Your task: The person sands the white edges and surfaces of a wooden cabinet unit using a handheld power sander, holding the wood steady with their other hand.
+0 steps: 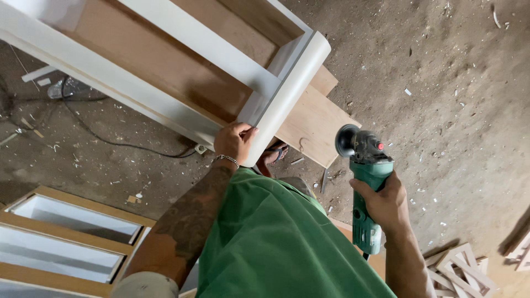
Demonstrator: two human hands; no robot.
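Nearest, the right hand wraps its fingers tight round the green grinder, whose dark disc head points up, held off to the right of the cabinet and touching nothing. The left hand grips the cabinet's rounded white corner, fingers curled over the edge, thumb side toward the bare wood panel. To do this well, I judge, the left hand should steady the frame well away from where the disc meets it, and the disc should come at the curve at a shallow angle with light pressure. A board lies under the corner, just past it, its edge near the grinder head. Right of the cabinet the dusty floor gives open room for the tool arm; left of it a cable trails, and framed panels lie below.
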